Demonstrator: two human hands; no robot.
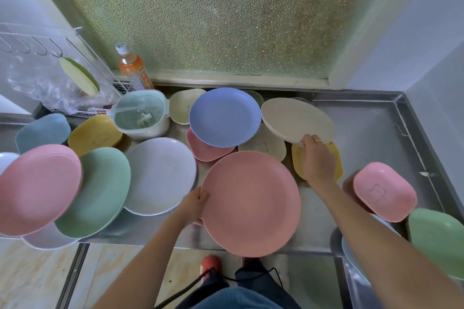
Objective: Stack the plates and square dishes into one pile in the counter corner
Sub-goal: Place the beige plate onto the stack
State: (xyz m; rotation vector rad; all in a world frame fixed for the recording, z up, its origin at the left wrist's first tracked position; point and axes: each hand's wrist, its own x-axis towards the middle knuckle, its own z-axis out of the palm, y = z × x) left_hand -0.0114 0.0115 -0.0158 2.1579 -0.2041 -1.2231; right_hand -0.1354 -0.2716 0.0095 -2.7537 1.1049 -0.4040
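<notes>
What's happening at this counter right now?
A person is gathering scattered plastic dishes on a steel counter. The left hand grips the rim of a large pink plate at the front edge; the right hand pinches a tilted cream plate above a yellow square dish. No single pile shows yet.

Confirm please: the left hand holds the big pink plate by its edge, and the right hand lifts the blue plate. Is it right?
Not quite. In the head view the right hand lifts the beige plate, not the blue plate. The left hand does hold the big pink plate by its edge.
</notes>
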